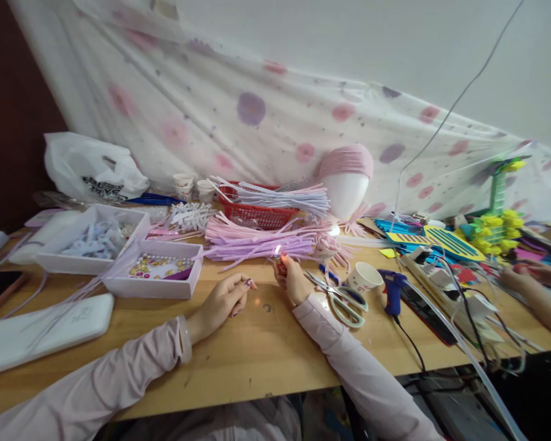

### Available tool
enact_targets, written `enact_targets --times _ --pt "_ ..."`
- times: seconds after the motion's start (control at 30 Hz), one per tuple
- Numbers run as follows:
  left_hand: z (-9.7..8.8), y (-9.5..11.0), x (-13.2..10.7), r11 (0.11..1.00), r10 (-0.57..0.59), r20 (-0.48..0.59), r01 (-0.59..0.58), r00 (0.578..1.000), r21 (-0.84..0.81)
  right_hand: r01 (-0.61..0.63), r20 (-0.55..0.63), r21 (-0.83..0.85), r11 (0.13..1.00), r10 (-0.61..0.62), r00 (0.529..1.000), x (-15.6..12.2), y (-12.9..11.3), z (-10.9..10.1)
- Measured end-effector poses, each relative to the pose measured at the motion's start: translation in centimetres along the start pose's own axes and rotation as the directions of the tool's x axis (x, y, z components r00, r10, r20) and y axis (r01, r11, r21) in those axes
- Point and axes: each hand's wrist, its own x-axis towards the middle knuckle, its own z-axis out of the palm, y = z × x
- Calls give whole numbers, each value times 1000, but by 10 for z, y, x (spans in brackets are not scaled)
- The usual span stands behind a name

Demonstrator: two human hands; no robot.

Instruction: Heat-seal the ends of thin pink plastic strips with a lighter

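My worktop (239,367) is smooth, shiny wood. My sleeves (114,376) are cloth. I see fuzzy stems (257,246), scissors (327,286) with shiny metal blades, a smooth paper cup (365,278) and a crinkly plastic bag (80,159).

My view comes from a single camera worn on my head, facing forward and down across the bench (257,383). It looks out between my arms: the left sleeve (133,367) enters from the bottom left corner, the right sleeve (371,373) from the bottom, right of centre. My left fingers (239,298) and right fingers (280,275) fall near the middle, close but small in so wide a view. My lap (257,422) shows at the bottom, the sheet (202,122) and wall (441,37) behind at the top, another person's arm (548,312) at the right edge. The bench's near edge climbs rightward, slanting across the frame.
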Motion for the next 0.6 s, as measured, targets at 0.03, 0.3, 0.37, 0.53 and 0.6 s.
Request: enact_targets --times 0.03,0.3,0.37,0.53,0.6 --pt "0 0 0 1000 -1 -5 1 1000 -2 32 14 -43 999 -32 999 -3 -2 2" --pt "0 0 0 1000 0 13 1 1000 -10 82 -1 -115 990 -83 997 2 3 -6" --pt "0 1 0 1000 -4 17 5 1000 -10 42 -30 -36 998 -43 999 7 4 -10" --pt "1 1 -1 1000 -14 36 14 999 8 -53 -99 36 998 56 994 13 -2 -18" --pt "2 1 -1 1000 -10 43 9 999 16 -74 -120 45 996 79 990 15 -4 -21"
